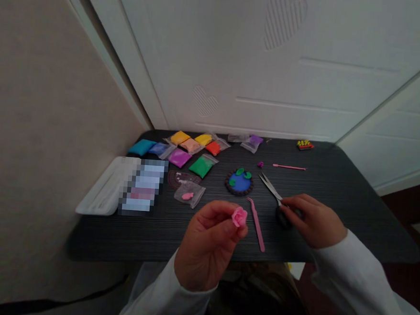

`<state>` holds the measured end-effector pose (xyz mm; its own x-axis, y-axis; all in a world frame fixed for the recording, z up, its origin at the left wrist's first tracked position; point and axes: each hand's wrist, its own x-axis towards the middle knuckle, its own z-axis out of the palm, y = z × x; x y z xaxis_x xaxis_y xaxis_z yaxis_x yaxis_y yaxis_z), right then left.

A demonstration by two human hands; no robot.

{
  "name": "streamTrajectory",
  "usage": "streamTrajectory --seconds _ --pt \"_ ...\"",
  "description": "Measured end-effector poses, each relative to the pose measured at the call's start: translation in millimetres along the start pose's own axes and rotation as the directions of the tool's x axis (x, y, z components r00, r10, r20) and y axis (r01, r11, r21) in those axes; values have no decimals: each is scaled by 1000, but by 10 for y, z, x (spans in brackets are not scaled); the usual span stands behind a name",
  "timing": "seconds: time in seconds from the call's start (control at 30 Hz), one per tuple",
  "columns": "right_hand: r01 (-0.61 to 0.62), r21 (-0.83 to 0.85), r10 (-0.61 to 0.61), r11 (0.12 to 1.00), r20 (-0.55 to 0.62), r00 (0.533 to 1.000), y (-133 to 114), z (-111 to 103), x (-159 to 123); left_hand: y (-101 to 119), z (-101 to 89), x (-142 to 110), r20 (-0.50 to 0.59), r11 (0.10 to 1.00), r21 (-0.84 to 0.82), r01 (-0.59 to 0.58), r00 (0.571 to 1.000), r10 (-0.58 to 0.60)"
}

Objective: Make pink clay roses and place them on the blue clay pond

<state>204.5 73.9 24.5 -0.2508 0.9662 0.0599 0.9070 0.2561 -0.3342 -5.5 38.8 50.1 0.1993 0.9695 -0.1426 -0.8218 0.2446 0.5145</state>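
My left hand point(207, 239) is raised over the near edge of the dark table point(354, 196), its fingertips pinched on a small pink clay flower point(239, 217). My right hand point(311, 220) rests on the table to the right, fingers closed over the black handles of a pair of scissors point(270, 188) whose blades point away to the upper left. Pink tweezers point(257, 225) lie between the two hands. Just beyond them sits a round blue clay disc point(239, 182) with a dark rim and green leaves on it.
Several coloured clay packets point(190, 151) lie at the back left, beside a white tray point(102, 188). A clear bag holding pink clay point(190, 194), a thin pink tool point(289, 167), a purple bit point(260, 164) and a small multicoloured piece point(305, 145) also lie on the table. A white door stands behind.
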Motion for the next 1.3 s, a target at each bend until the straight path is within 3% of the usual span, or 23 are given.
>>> streamTrajectory --seconds 0.1,0.17,0.27,0.6,0.97,1.3 --pt "203 322 -140 925 -209 968 -458 -170 -164 -63 15 -7 17 1000 19 16 1000 -16" --pt "265 457 -124 849 -314 941 -706 -231 -255 -111 28 -22 45 999 38 25 999 -27" --pt "298 587 -96 753 -350 932 -885 -228 -321 -168 41 -45 72 997 56 47 996 -51" --pt "338 709 -108 618 -350 931 -829 -124 -263 -239 7 -32 109 998 66 10 994 -17" --pt "347 746 -126 568 -338 933 -774 -108 -257 -231 -75 -60 191 948 285 -139 978 86" --pt "359 799 -117 483 -348 930 -798 -87 -251 -224 -102 -40 257 925 323 -202 959 119"
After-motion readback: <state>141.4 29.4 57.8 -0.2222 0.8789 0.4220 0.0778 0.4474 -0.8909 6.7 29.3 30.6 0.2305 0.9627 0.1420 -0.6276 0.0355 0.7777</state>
